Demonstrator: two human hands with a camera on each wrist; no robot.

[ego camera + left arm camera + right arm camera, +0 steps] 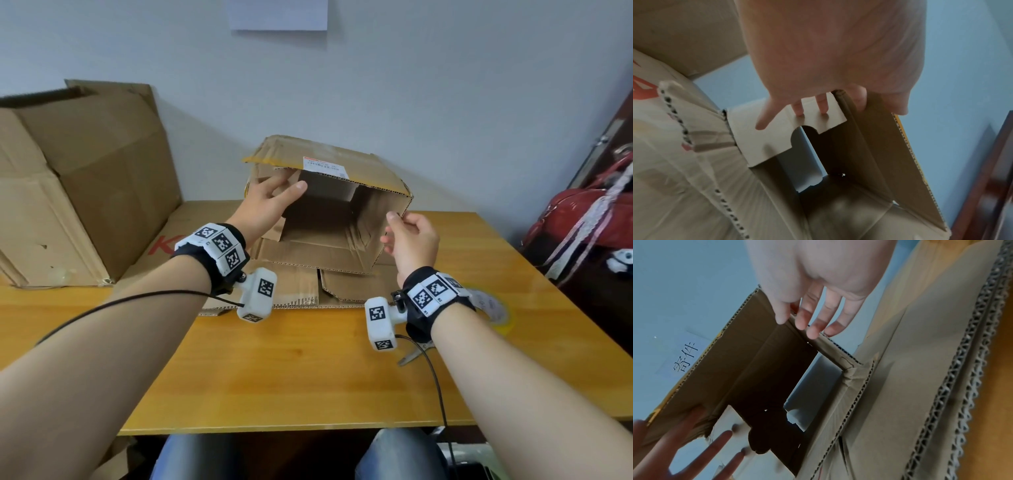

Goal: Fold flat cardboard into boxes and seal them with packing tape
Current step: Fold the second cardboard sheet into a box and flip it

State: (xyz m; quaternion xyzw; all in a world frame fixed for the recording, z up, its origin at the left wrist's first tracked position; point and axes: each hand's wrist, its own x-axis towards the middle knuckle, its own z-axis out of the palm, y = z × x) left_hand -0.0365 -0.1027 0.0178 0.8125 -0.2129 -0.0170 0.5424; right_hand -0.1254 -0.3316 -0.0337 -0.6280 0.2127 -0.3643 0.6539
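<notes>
A small brown cardboard box [342, 164] lies on its side mid-table, its open end facing me and a white shipping label on its top panel. My left hand [286, 183] reaches into the upper left corner. Its straight fingers [799, 110] press on the notched left flap [777, 138], and the thumb lies under the top panel. My right hand [390, 228] pinches the box's right edge [830, 348], thumb on the inner face and fingers [813, 332] on the outer side. The box's far end is partly open, and the wall shows through it.
The box stands on flat cardboard sheets [298, 287] on a wooden table [308, 377]. A large open carton [78, 181] fills the left. A tape roll [489, 305] and scissors [414, 356] lie by my right wrist. A red bag [582, 219] sits at the right edge.
</notes>
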